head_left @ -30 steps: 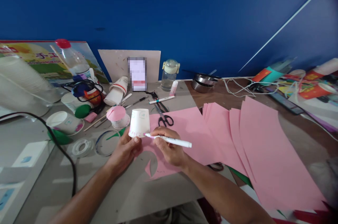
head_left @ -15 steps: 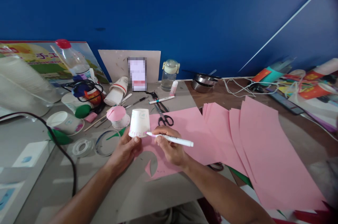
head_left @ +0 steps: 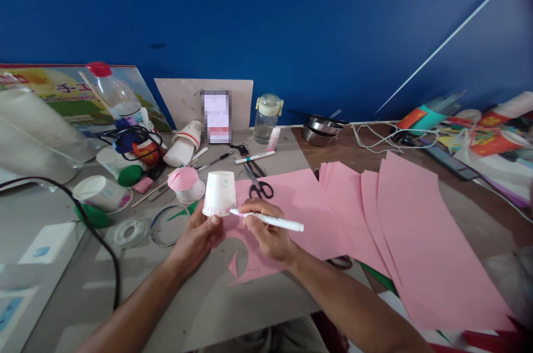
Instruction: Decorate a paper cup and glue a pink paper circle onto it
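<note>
My left hand [head_left: 203,229] grips a white paper cup [head_left: 220,191] by its rim, which faces down. Short pink strokes run around the cup just above that rim. In my right hand [head_left: 266,231] is a white marker [head_left: 281,222], its tip touching or very close to the cup's lower right edge. Beneath both hands lies pink paper [head_left: 300,203] with a round piece cut out near its front. Black-handled scissors [head_left: 261,190] rest on the paper behind my right hand. A small cup with a pink disc on top [head_left: 185,183] stands left of the held cup.
Left are a tape roll [head_left: 128,232], paper cups [head_left: 102,193] and a black cable [head_left: 116,264]. Behind stand a phone [head_left: 216,117], a water bottle [head_left: 267,117] and a glue stick [head_left: 273,139]. Metal bowls [head_left: 320,131] and stacked pink sheets [head_left: 425,242] lie to the right.
Hardly anything differs. The marker and my right hand have shifted very slightly left along the cup's rim. My left hand still holds the cup in the same place.
</note>
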Tool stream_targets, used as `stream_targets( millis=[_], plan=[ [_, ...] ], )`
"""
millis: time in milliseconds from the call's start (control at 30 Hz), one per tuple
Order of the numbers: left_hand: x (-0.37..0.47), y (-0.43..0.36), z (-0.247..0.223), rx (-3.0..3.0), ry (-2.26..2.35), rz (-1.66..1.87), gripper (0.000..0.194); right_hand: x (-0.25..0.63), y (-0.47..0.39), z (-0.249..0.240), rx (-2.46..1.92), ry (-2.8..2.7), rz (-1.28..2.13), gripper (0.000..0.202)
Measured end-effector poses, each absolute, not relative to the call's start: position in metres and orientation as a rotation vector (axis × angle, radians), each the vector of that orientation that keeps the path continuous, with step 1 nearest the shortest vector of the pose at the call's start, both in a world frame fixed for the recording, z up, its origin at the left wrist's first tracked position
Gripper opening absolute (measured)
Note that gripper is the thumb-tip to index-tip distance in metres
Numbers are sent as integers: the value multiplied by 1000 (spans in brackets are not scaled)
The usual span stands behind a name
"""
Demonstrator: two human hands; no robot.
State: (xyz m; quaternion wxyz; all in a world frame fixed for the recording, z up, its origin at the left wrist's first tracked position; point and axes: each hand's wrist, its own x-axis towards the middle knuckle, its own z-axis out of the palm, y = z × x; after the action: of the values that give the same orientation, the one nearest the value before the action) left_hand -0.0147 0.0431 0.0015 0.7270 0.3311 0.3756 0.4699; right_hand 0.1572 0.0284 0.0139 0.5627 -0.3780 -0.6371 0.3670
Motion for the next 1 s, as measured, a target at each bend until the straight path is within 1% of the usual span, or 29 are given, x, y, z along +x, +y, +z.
stream_targets(
  millis=[300, 433, 533, 700, 867, 1000],
  plan=[
    [-17, 43, -3, 750, 810, 1026, 35, 156, 29, 11, -933, -1466, 866, 21],
    [-16, 43, -1, 753, 814, 1024, 39, 157, 28, 8, -901, -1439, 856, 20],
    [-16, 43, 0, 745, 815, 1025, 40, 154, 27, 5, -911, -1390, 878, 22],
    [-19, 44, -4, 779, 775, 990, 38, 147, 31, -1, -929, -1187, 962, 38],
    [-21, 44, -8, 775, 756, 970, 38, 145, 33, -4, -927, -1208, 960, 32],
    [-22, 44, -8, 767, 747, 971, 38, 147, 29, 0, -851, -1271, 997, 35]
  ],
)
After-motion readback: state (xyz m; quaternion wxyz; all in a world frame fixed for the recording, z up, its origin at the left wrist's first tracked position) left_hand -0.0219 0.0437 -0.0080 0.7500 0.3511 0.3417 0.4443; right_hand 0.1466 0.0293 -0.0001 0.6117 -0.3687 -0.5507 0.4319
